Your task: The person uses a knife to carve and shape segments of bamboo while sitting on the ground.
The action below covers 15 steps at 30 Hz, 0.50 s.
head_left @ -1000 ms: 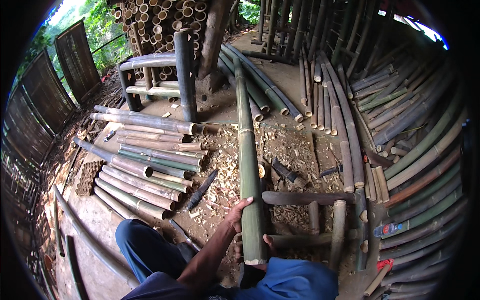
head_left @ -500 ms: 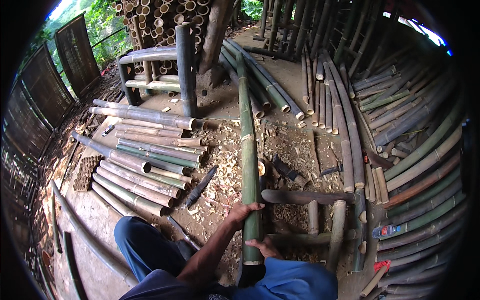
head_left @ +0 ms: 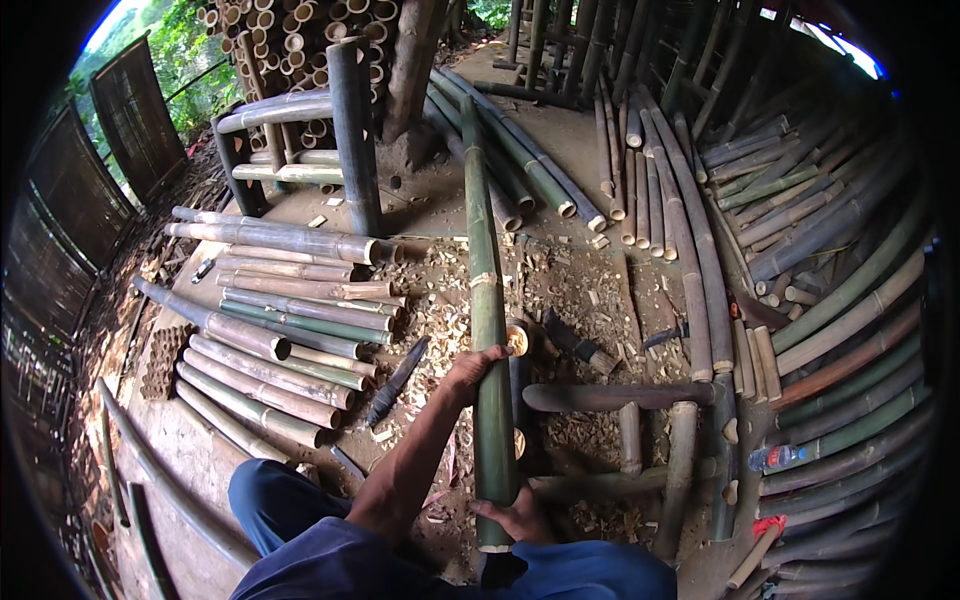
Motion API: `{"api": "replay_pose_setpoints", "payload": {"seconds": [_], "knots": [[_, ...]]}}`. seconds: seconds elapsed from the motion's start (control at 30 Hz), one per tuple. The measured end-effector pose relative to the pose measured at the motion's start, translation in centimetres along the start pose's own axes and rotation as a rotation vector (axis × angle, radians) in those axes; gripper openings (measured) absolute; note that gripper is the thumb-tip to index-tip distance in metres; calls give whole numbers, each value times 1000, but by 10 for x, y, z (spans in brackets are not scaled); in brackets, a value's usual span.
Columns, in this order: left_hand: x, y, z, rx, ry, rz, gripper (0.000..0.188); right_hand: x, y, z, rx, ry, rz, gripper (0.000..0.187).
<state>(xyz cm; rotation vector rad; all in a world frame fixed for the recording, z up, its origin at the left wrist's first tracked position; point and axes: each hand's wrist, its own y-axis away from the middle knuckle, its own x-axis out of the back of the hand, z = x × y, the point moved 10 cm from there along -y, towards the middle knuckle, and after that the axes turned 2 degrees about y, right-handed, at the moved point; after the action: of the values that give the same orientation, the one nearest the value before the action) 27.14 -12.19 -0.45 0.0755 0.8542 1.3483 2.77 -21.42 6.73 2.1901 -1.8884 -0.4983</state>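
Note:
A long green bamboo pole (head_left: 487, 300) stretches from my lap toward the far side, and both hands are on it. My left hand (head_left: 476, 370) is closed around its left side, partway up from the near end. Close to the near end, my right hand (head_left: 520, 515) grips the pole from the right, with the thumb lying across it. Just right of the pole, partly hidden under it, is a dark bamboo post (head_left: 519, 385) with pale cut holes. It joins a low bamboo frame (head_left: 620, 397) on the ground.
Cut bamboo lengths (head_left: 290, 325) lie in rows at left, beside a sheathed-looking dark blade (head_left: 398, 382). A dark-handled tool (head_left: 580, 342) rests among wood chips. More poles (head_left: 850, 430) and a plastic bottle (head_left: 778, 458) are at right. A bamboo frame (head_left: 357, 140) stands at the back left.
My left hand is farther up along the pole. The pole has shifted slightly left, showing more of the holed post beside it. My right hand still grips near its end, now slightly lower.

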Motion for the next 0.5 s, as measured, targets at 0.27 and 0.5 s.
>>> {"api": "replay_pose_setpoints", "payload": {"seconds": [0.27,0.5], "knots": [[-9,31,-1,86,-170,82,50,12,5,23,-31,165,199,82],[-11,61,7,-2,-192,131,55,6,26,7,40,157,184,85]]}}
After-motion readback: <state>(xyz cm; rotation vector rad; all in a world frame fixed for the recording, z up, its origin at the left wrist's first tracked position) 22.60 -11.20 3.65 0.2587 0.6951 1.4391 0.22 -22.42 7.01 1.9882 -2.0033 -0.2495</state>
